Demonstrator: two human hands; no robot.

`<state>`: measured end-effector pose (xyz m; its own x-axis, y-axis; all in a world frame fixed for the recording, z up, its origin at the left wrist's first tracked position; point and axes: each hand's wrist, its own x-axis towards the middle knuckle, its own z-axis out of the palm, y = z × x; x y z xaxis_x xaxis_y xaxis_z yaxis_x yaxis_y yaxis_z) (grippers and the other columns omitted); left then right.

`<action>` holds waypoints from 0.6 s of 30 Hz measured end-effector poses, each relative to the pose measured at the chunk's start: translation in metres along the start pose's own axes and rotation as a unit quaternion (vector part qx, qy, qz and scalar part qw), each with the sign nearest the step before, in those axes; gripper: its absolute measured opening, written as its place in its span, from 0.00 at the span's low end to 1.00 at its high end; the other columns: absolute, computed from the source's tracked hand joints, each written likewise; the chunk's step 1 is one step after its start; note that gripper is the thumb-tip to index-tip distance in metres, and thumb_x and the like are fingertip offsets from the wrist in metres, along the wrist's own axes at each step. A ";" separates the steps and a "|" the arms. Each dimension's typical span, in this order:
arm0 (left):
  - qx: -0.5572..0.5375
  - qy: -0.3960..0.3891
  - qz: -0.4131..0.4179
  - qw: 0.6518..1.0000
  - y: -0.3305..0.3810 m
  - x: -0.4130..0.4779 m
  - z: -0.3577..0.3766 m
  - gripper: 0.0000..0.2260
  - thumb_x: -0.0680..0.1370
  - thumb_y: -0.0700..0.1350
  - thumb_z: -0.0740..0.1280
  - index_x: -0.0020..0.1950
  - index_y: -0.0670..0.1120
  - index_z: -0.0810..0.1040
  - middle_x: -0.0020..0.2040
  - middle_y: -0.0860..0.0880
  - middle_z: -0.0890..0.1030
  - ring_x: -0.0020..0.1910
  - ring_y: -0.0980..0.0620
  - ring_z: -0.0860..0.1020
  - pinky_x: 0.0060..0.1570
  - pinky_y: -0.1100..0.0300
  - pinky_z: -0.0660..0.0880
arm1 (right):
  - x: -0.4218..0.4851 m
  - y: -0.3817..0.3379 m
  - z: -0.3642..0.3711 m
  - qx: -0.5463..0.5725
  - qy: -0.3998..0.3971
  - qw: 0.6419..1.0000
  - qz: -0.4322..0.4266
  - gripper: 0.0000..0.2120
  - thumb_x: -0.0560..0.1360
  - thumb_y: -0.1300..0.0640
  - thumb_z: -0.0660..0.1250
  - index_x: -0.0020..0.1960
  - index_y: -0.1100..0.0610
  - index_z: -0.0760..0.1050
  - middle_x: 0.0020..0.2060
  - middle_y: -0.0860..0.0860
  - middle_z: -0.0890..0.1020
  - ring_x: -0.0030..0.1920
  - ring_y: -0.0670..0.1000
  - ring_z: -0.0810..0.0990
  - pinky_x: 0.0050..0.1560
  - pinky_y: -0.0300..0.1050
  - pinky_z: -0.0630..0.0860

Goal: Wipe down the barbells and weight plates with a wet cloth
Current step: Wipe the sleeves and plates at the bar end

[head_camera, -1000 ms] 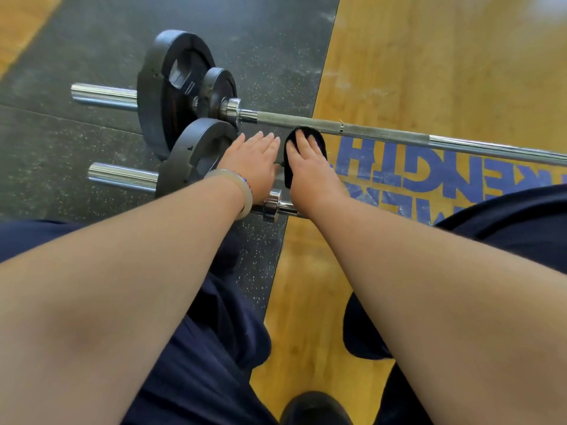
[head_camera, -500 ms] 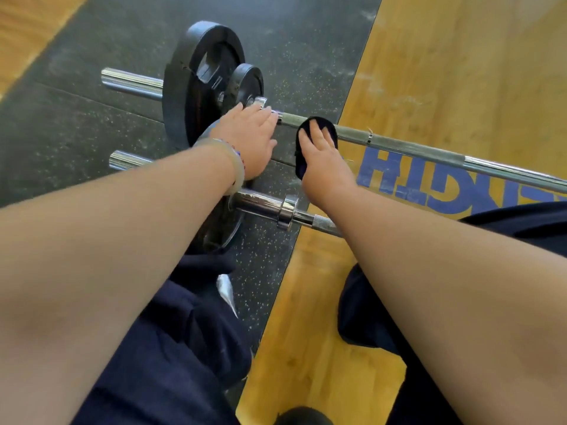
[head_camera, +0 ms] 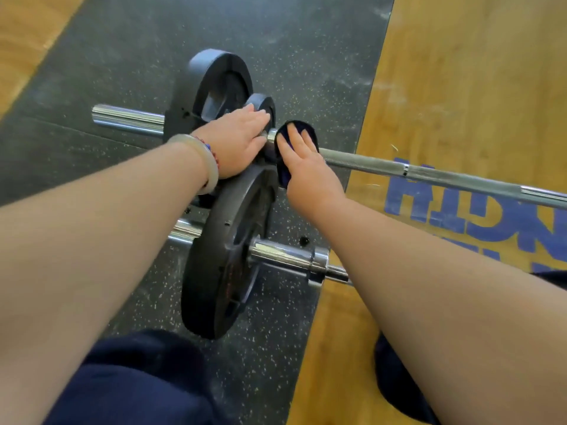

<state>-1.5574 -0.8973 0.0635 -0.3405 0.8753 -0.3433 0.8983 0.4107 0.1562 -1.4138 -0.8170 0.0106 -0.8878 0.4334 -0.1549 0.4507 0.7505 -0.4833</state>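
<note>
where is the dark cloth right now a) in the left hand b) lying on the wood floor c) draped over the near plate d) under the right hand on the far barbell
d: the right hand presses the dark cloth onto the shaft of the far barbell.

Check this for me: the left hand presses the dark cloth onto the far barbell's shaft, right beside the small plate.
Wrong hand. The head view shows the right hand pressing the dark cloth onto the far barbell's shaft, right beside the small plate; the left hand holds no cloth.
</note>
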 end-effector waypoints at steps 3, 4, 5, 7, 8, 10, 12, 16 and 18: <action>-0.001 0.018 0.015 1.000 -0.015 0.013 0.004 0.24 0.84 0.46 0.52 0.78 0.42 0.51 0.78 0.46 0.51 0.77 0.51 0.47 0.75 0.55 0.47 | 0.026 0.001 0.008 -0.021 -0.015 1.000 -0.004 0.35 0.78 0.66 0.59 0.78 0.53 0.46 0.77 0.48 0.43 0.77 0.50 0.41 0.74 0.47 0.53; 0.005 0.025 0.011 1.000 -0.017 0.017 0.006 0.24 0.84 0.46 0.51 0.78 0.41 0.49 0.79 0.46 0.49 0.77 0.50 0.46 0.75 0.55 0.46 | 0.033 0.003 0.009 -0.031 -0.022 0.999 -0.007 0.35 0.78 0.67 0.58 0.78 0.53 0.46 0.77 0.48 0.43 0.77 0.50 0.41 0.74 0.46 0.52; 0.005 0.031 0.001 1.000 -0.020 0.022 0.008 0.25 0.84 0.47 0.51 0.78 0.41 0.48 0.79 0.46 0.47 0.77 0.50 0.45 0.75 0.55 0.46 | 0.039 0.004 0.009 -0.041 -0.029 0.999 -0.010 0.35 0.78 0.67 0.58 0.78 0.53 0.46 0.77 0.48 0.43 0.77 0.50 0.41 0.74 0.46 0.51; -0.007 0.038 -0.014 0.999 -0.022 0.028 0.014 0.25 0.84 0.47 0.50 0.78 0.41 0.46 0.79 0.45 0.45 0.77 0.49 0.44 0.75 0.54 0.46 | 0.049 0.006 0.011 -0.066 -0.043 0.997 -0.019 0.35 0.78 0.66 0.59 0.78 0.52 0.45 0.77 0.48 0.43 0.77 0.51 0.41 0.74 0.44 0.48; -0.014 0.044 -0.017 0.999 -0.023 0.030 0.018 0.26 0.84 0.47 0.50 0.78 0.41 0.45 0.79 0.46 0.44 0.77 0.49 0.43 0.75 0.54 0.45 | 0.054 0.007 0.013 -0.079 -0.049 0.995 -0.023 0.36 0.78 0.65 0.59 0.78 0.52 0.44 0.77 0.49 0.43 0.77 0.51 0.42 0.74 0.44 0.46; -0.042 0.061 -0.015 0.997 -0.024 0.032 0.026 0.26 0.84 0.47 0.50 0.78 0.42 0.43 0.78 0.47 0.41 0.77 0.50 0.41 0.74 0.56 0.43 | 0.063 0.010 0.018 -0.093 -0.049 0.994 -0.023 0.36 0.78 0.64 0.59 0.78 0.51 0.44 0.78 0.50 0.44 0.77 0.51 0.43 0.74 0.44 0.44; -0.065 0.074 -0.009 0.995 -0.026 0.033 0.031 0.26 0.84 0.47 0.51 0.78 0.43 0.42 0.78 0.48 0.40 0.76 0.52 0.39 0.72 0.59 0.40 | 0.065 0.010 0.027 -0.090 -0.027 0.996 -0.012 0.36 0.77 0.64 0.59 0.78 0.50 0.44 0.78 0.51 0.45 0.77 0.51 0.45 0.74 0.43 0.44; -0.072 0.082 -0.001 0.994 -0.029 0.035 0.033 0.27 0.84 0.48 0.51 0.78 0.44 0.43 0.78 0.49 0.40 0.76 0.52 0.39 0.73 0.56 0.43 | 0.050 0.010 0.039 -0.084 -0.007 0.996 -0.008 0.38 0.76 0.67 0.58 0.78 0.49 0.44 0.78 0.51 0.45 0.77 0.53 0.48 0.74 0.43 0.46; -0.068 0.085 0.000 0.994 -0.028 0.036 0.031 0.27 0.84 0.49 0.51 0.78 0.43 0.44 0.79 0.48 0.41 0.77 0.52 0.39 0.74 0.54 0.44 | 0.043 0.009 0.041 -0.091 -0.003 0.996 -0.016 0.39 0.76 0.68 0.59 0.78 0.49 0.43 0.78 0.51 0.45 0.77 0.53 0.49 0.75 0.44 0.48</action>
<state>-1.5862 -0.8857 0.0180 -0.3935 0.9007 -0.1838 0.8563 0.4319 0.2831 -1.4514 -0.8120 -0.0361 -0.9026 0.4048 -0.1467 0.4305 0.8427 -0.3232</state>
